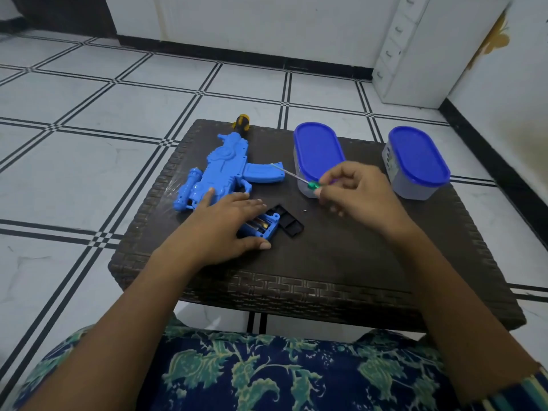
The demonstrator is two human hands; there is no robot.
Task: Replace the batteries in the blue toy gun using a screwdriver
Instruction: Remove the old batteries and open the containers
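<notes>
The blue toy gun [225, 167] lies on its side on the dark wicker table [326, 262], muzzle pointing away. Its grip end near me shows an uncovered battery compartment [262, 225] with batteries inside. My left hand [228, 223] rests flat over the grip, fingers spread around the compartment. The black battery cover [289, 222] lies just right of it, and a tiny screw [304, 210] sits beyond. My right hand [353, 194] holds a thin screwdriver [296, 177] with a green handle, its tip pointing left toward the gun's magazine.
Two oval containers with blue lids stand on the table, one [317, 152] behind my right hand, the other [415, 161] at the far right. A yellow-and-black tool handle [241, 121] lies at the table's far edge. Tiled floor surrounds the table.
</notes>
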